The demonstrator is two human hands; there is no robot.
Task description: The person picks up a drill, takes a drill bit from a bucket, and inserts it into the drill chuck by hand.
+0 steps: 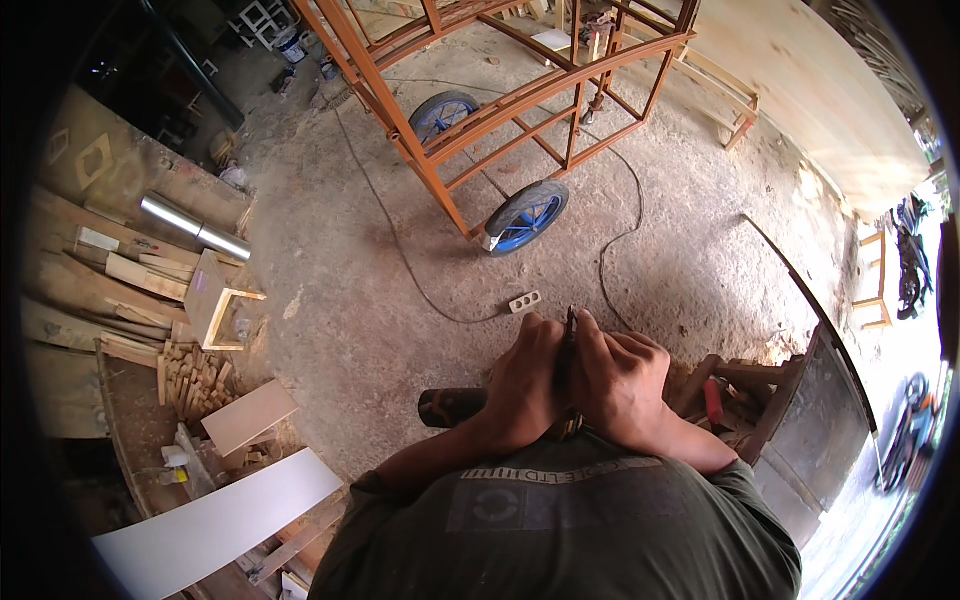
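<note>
Close in front of my chest, my left hand [528, 378] and my right hand [622, 382] are together, both with fingers closed. Between them is a narrow dark piece [571, 345], pointing away from me. A thick, dark cylindrical body [450, 406] with an orange-brown mark sticks out to the left, below my left wrist. It looks like part of a hand-held power tool, though my hands and forearm cover most of it. Whether the cylinder and the narrow piece are one thing, I cannot tell.
Ahead stands a reddish-brown metal cart frame [500, 105] on blue-rimmed wheels [528, 217]. A power strip [524, 301] and its cable [405, 265] lie on the concrete floor. Wood offcuts [195, 380] and a white board [225, 520] are at left; a grey panel [815, 420] stands at right.
</note>
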